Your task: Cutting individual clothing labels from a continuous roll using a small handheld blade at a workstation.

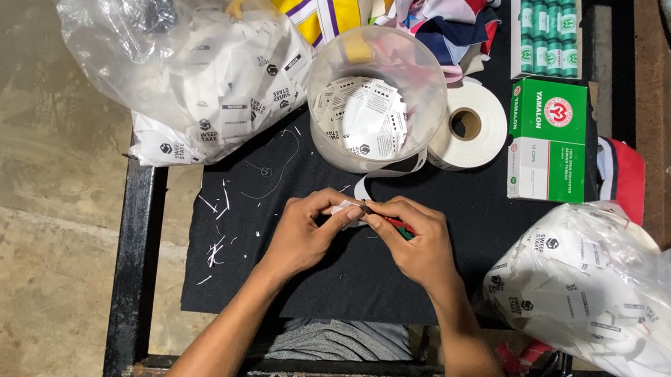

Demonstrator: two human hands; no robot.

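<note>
White label strip [347, 210] pinched in left hand [304, 232] grip, lying crosswise just left of snips [396, 223] clasped by right hand [419, 243].

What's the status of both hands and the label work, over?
Left hand pinching white label. Right hand gripping small red-handled tool at the label. Clear tub of labels sits just beyond; nothing between.

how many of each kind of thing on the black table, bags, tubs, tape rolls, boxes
Clear plastic bags of white labels: 2, one at the left, one at the right
Round clear plastic tub of cut labels: 1
White tape roll: 1
Green and white boxes: 2, one shut, one open showing green spools
Total: 6
</note>
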